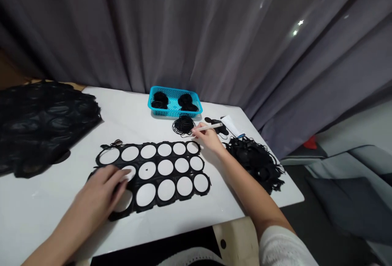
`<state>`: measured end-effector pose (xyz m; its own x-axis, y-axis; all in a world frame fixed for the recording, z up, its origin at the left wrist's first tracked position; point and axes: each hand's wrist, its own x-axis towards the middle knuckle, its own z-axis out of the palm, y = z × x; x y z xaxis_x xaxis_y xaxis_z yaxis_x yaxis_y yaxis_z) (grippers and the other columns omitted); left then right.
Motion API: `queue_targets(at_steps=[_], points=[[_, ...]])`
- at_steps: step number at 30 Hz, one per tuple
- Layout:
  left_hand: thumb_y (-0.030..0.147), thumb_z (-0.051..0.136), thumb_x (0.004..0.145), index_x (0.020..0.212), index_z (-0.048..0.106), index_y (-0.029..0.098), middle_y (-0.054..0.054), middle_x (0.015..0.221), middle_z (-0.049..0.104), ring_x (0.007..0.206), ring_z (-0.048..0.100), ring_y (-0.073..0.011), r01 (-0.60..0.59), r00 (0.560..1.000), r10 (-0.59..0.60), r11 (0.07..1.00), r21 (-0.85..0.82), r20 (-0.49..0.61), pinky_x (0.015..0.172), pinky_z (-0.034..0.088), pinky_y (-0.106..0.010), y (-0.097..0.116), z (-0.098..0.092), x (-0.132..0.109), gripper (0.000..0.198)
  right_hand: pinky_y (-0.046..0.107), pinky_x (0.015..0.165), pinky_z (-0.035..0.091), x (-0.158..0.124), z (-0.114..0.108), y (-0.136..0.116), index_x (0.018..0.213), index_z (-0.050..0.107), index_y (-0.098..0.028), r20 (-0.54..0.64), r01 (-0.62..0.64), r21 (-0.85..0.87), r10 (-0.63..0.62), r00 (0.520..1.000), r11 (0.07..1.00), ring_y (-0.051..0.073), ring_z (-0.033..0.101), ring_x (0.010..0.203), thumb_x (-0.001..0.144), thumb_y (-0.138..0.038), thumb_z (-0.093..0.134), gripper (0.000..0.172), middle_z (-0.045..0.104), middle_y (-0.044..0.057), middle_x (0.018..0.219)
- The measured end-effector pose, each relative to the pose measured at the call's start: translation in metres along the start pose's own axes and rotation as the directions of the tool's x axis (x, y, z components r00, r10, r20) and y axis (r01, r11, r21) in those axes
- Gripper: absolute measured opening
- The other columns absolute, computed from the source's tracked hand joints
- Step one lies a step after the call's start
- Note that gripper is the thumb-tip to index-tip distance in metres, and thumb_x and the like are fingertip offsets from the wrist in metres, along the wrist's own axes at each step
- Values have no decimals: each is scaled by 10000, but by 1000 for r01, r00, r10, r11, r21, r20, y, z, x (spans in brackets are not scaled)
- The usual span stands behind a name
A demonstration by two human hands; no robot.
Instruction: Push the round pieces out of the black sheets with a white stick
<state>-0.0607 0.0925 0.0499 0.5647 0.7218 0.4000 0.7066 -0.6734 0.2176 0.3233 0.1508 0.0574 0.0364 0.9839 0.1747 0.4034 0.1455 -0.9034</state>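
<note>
A black rubber-like sheet (152, 176) with rows of round holes lies flat on the white table, whose surface shows through the holes. Over the sheet's left part is my left hand (105, 184), thumb and fingertips drawn together at a hole in the middle row. Whatever is between them is too small or blurred to make out. My right hand (207, 136) grips a slim white pen-like tool (210, 127) beyond the sheet's far right corner. Just left of its fingertips sits a tangle of thin black rings (183, 125).
A blue basket (175, 112) with black ring bundles stands at the back. To the right lie black scraps (255, 162), several flat black pieces (220, 127) and a white tube (232, 126). A large stack of black sheets (45, 123) covers the left. Grey curtain (171, 29) hangs behind.
</note>
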Motion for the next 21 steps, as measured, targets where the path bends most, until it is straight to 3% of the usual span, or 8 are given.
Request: queue_targets(at_steps=[3, 7, 10, 13, 21], points=[[279, 437, 1021, 1141, 647, 214, -84, 1121, 656, 978, 659, -220, -204, 973, 219, 965, -166, 78, 833, 548, -331, 33, 29, 42, 250, 297, 720, 502, -30, 1, 16, 797, 573, -203, 46, -126, 192, 120, 992, 973, 163, 636, 736, 845, -404, 658, 223, 685, 26, 829], [246, 490, 1007, 1334, 576, 203, -129, 1421, 574, 1301, 562, -273, -363, 902, 408, 895, -259, 143, 1061, 495, -409, 71, 71, 79, 341, 301, 755, 503, -51, 2, 25, 808, 629, -191, 65, -147, 74, 142, 988, 986, 168, 644, 813, 832, -343, 650, 156, 708, 45, 930], [308, 549, 997, 1405, 535, 180, -165, 1500, 516, 1385, 496, -311, -382, 897, 422, 891, -247, 133, 1128, 444, -474, 84, 95, 87, 428, 312, 791, 496, -55, 0, 26, 750, 623, -194, 83, -81, -34, 84, 993, 996, 178, 641, 875, 843, -317, 645, 157, 707, 54, 972], [339, 561, 999, 1461, 490, 169, -175, 1531, 486, 1414, 469, -319, -390, 895, 425, 892, -227, 134, 1151, 418, -497, 85, 107, 86, 497, 314, 818, 493, -55, 1, 25, 736, 608, -197, 89, -45, -14, 46, 995, 999, 182, 648, 918, 860, -290, 642, 159, 697, 55, 978], [343, 545, 1008, 1507, 443, 188, -152, 1580, 433, 1452, 426, -304, -377, 895, 417, 897, -230, 157, 1175, 393, -504, 83, 111, 82, 532, 299, 792, 496, -55, 1, 28, 757, 604, -204, 100, -14, -21, 16, 995, 1000, 174, 645, 899, 886, -258, 632, 142, 684, 42, 971]])
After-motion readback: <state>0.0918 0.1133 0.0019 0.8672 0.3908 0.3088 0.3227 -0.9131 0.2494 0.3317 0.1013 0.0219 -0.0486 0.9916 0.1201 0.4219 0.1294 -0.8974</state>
